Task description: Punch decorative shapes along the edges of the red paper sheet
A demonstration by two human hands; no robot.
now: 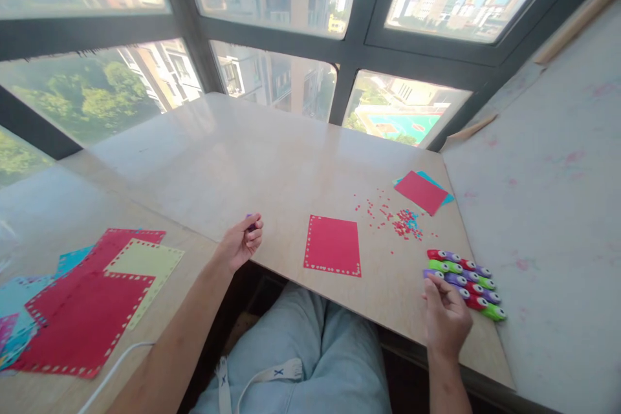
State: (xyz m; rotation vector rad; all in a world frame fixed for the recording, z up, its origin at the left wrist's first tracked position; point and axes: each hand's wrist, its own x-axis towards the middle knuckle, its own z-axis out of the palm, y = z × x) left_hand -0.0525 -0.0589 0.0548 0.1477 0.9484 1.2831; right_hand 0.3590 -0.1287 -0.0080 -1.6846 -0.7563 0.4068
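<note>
My left hand (pixel 241 240) is closed above the table's front edge, around a small purple paper punch (pixel 249 216) that the fingers mostly hide. At the right, my right hand (pixel 447 314) has thumb and fingers pinched at the end of a purple paper punch (pixel 429 273) in the group. Several red, green and purple punches (pixel 468 265) lie there side by side in rows. Between my hands is a red paper sheet (pixel 332 244), flat on the table, with small shapes punched along its left and bottom edges and a few at the top left corner.
Red and blue paper bits (pixel 407 225) are scattered beyond the punches. Behind them sits a stack of coloured sheets (pixel 421 192). Punched red sheets (pixel 92 317), a yellow sheet (pixel 145 259) and blue paper lie at left, near a white cable (pixel 114 369). Windows and a right-hand wall (pixel 543 226) border the table.
</note>
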